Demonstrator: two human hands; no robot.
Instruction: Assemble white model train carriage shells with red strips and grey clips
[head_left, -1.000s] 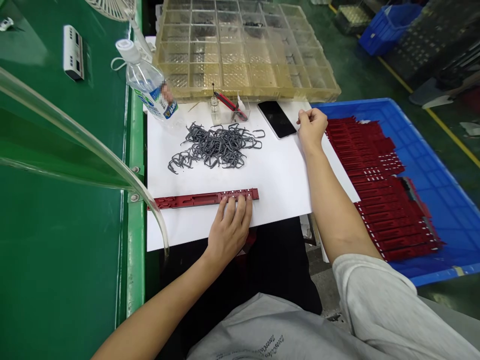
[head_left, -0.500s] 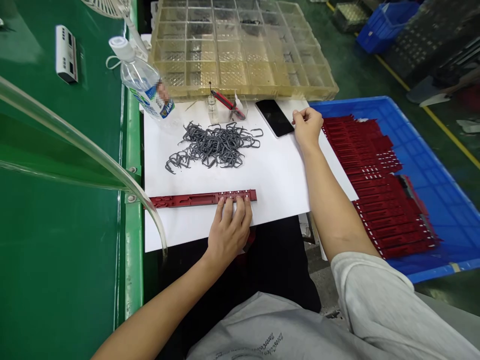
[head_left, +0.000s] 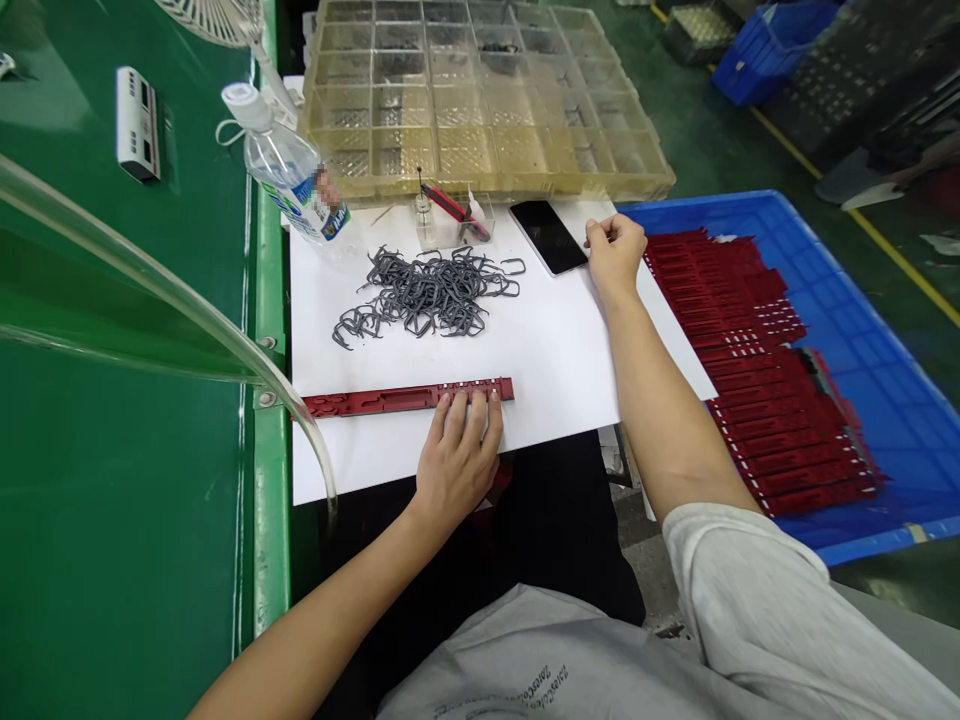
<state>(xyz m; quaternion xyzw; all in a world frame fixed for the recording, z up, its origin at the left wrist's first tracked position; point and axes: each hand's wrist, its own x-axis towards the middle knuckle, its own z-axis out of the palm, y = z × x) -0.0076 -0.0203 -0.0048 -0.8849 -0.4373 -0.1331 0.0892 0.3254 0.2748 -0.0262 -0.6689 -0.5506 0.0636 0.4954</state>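
A long, narrow red plastic strip (head_left: 397, 398) with small white squares near its right end lies across the white sheet. On that right end rest the fingertips of my left hand (head_left: 459, 455), stretched out over its near edge; the thumb is hidden. My right hand (head_left: 616, 255) lies at the sheet's right side, fingers curled in and closed, with nothing visible in them. Just left of it is a black-screened phone (head_left: 549, 236), close to the fingertips. Beyond the strip sits a tangled pile of dark grey bent plastic loops (head_left: 431, 290).
A clear tube (head_left: 247, 325) arcs over the strip's left end. Behind the loops stand a bottle (head_left: 292, 175), a small clear box (head_left: 450, 225) with red-handled pliers, and a yellowed compartment tray (head_left: 480, 185). A blue bin (head_left: 847, 330) at right holds many red strips.
The view has shifted very slightly. Both hands, the strip and the pile of loops stay where they were.
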